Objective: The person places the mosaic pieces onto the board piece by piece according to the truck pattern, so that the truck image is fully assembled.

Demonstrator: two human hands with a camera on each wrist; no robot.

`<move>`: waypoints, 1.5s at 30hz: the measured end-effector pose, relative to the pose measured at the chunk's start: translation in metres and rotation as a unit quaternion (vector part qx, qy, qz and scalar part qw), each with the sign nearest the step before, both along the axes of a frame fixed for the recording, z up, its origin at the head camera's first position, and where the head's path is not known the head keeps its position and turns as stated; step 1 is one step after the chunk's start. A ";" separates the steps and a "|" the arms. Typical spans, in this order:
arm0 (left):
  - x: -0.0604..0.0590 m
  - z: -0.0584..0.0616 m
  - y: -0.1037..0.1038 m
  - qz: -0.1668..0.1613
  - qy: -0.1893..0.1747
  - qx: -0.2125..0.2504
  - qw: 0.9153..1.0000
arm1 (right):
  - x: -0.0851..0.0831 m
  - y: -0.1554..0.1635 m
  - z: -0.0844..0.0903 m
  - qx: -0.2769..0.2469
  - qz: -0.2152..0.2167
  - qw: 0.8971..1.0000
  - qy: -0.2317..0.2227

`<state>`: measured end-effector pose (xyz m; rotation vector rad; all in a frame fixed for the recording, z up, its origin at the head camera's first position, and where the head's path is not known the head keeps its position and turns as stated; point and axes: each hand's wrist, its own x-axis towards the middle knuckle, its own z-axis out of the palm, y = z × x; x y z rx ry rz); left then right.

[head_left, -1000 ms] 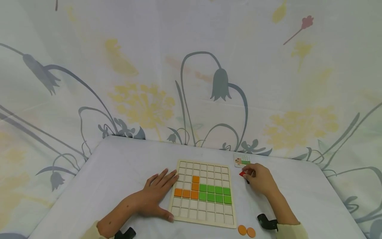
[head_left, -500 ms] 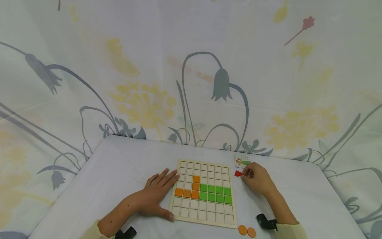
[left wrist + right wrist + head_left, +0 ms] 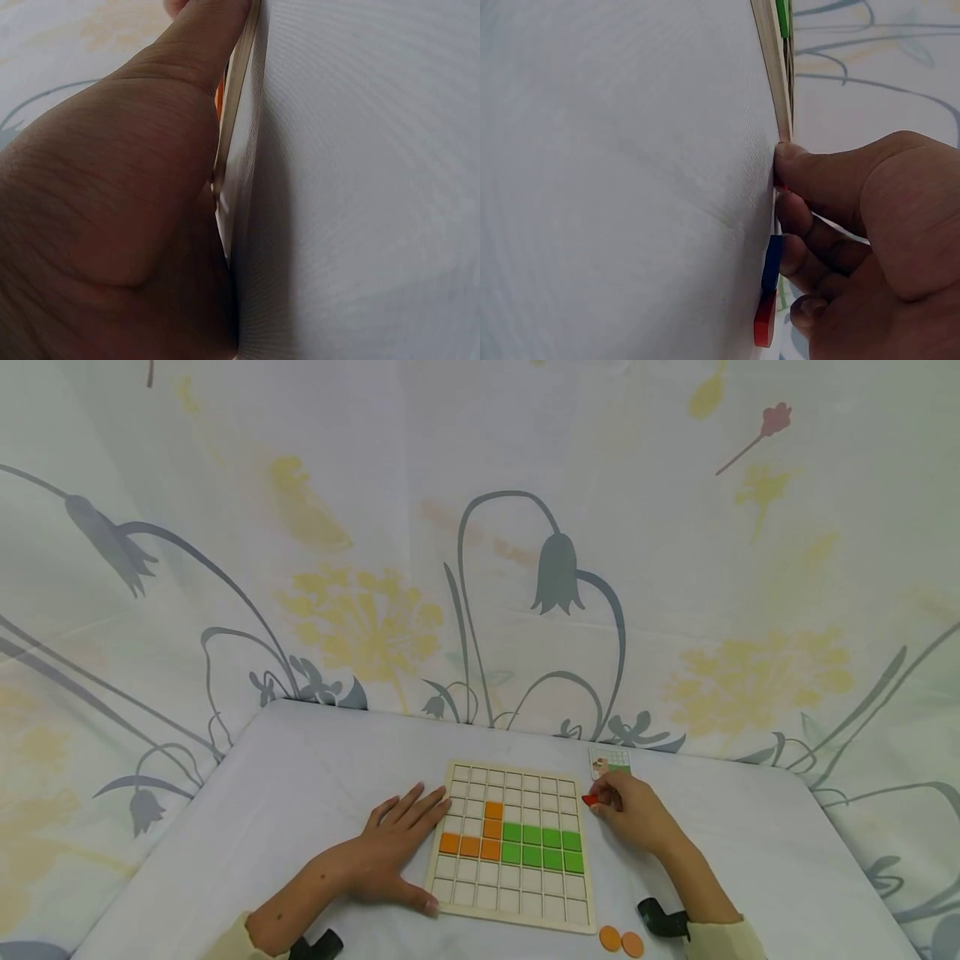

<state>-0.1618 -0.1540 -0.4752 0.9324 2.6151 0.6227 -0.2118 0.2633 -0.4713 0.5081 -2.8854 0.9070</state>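
1. On the white table point(image 3: 300, 793), backed by one flower-printed cloth point(image 3: 480, 568), lies a single wooden grid board point(image 3: 512, 846) between the two hands.
2. Inside the board sit two coloured patches: ten green squares point(image 3: 542, 847) in two rows of five, and an orange group point(image 3: 476, 837) of five squares, touching the green on its left.
3. The left hand point(image 3: 393, 852) lies flat with fingers straight, palm down on the table, fingertips and thumb against the board's left edge; the left wrist view shows the thumb pressed along that edge.
4. The right hand point(image 3: 632, 814) is curled, pinching one small red piece point(image 3: 590, 800) between thumb and forefinger, just at the board's upper right corner.
5. In the right wrist view, one blue piece point(image 3: 772, 262) and another red piece point(image 3: 764, 321) lie on the table under the curled fingers.
6. One small pattern card point(image 3: 610, 762) lies just beyond the right hand.
7. Two orange discs point(image 3: 621, 940) lie side by side near the board's near right corner, beside the right wrist.
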 end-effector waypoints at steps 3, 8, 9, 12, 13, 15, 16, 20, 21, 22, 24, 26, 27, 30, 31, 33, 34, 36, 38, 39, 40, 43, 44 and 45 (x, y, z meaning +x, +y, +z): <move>0.000 0.000 0.000 0.001 0.001 -0.003 1.000 | 0.001 0.001 0.000 0.000 -0.003 1.000 -0.006; 0.000 0.000 0.000 0.001 0.001 -0.005 1.000 | 0.003 0.001 0.000 0.001 0.002 1.000 -0.005; 0.000 -0.001 0.000 0.001 0.001 -0.005 1.000 | 0.003 0.000 0.000 0.000 0.002 1.000 -0.006; 0.000 -0.001 0.000 0.001 0.000 -0.003 1.000 | 0.003 -0.002 0.000 -0.004 0.003 1.000 -0.010; 0.000 -0.001 0.000 0.001 -0.001 -0.002 1.000 | 0.003 -0.003 0.000 -0.002 0.002 1.000 -0.010; 0.000 -0.001 -0.001 0.001 -0.001 0.000 1.000 | 0.003 -0.006 0.000 0.002 -0.001 1.000 -0.006; 0.000 -0.001 -0.001 0.002 -0.002 0.001 1.000 | 0.003 -0.008 0.000 0.005 -0.003 1.000 -0.002; 0.000 -0.002 -0.001 0.000 -0.004 0.001 1.000 | 0.006 -0.016 0.002 0.002 -0.009 1.000 0.027; 0.000 -0.002 -0.001 0.001 -0.004 0.000 1.000 | 0.006 -0.018 0.003 -0.003 -0.005 0.999 0.034; 0.000 -0.002 -0.001 0.001 -0.005 0.000 1.000 | 0.007 -0.021 0.004 -0.009 0.001 0.999 0.042; 0.000 -0.002 0.000 0.002 -0.004 -0.001 1.000 | 0.009 -0.025 0.005 -0.019 0.020 0.998 0.058; 0.000 -0.002 0.000 0.002 -0.002 -0.002 1.000 | 0.010 -0.030 0.007 -0.028 0.041 0.997 0.066; 0.000 -0.002 0.000 0.002 -0.001 -0.002 1.000 | 0.011 -0.032 0.008 -0.032 0.050 0.996 0.067; 0.000 -0.001 0.000 0.002 -0.002 -0.005 1.000 | 0.015 -0.040 0.012 -0.042 0.064 0.996 0.054; 0.000 -0.001 0.000 0.002 -0.002 -0.006 1.000 | 0.016 -0.042 0.013 -0.046 0.066 0.996 0.046; 0.000 -0.001 0.000 0.003 -0.004 -0.008 1.000 | 0.019 -0.048 0.016 -0.051 0.071 0.996 0.031; -0.001 -0.001 0.000 0.004 -0.004 -0.010 1.000 | 0.020 -0.051 0.017 -0.054 0.073 0.996 0.023; -0.001 -0.001 0.000 0.004 -0.003 -0.012 1.000 | 0.022 -0.058 0.019 -0.061 0.079 0.995 0.012; -0.001 -0.001 0.000 0.005 -0.001 -0.012 1.000 | 0.022 -0.066 0.019 -0.066 0.084 0.994 0.003; -0.002 -0.001 0.000 0.005 -0.001 -0.013 1.000 | 0.022 -0.069 0.019 -0.068 0.085 0.994 0.000; -0.002 -0.001 0.000 0.005 -0.001 -0.013 1.000 | 0.022 -0.074 0.019 -0.072 0.088 0.993 -0.005; -0.002 -0.002 0.000 0.005 -0.002 -0.014 1.000 | 0.022 -0.088 0.016 -0.079 0.098 0.992 -0.009; -0.002 -0.001 0.000 0.005 -0.003 -0.013 1.000 | 0.021 -0.093 0.015 -0.082 0.100 0.992 -0.010; -0.002 -0.001 0.000 0.006 -0.003 -0.014 1.000 | 0.021 -0.098 0.015 -0.086 0.101 0.991 -0.010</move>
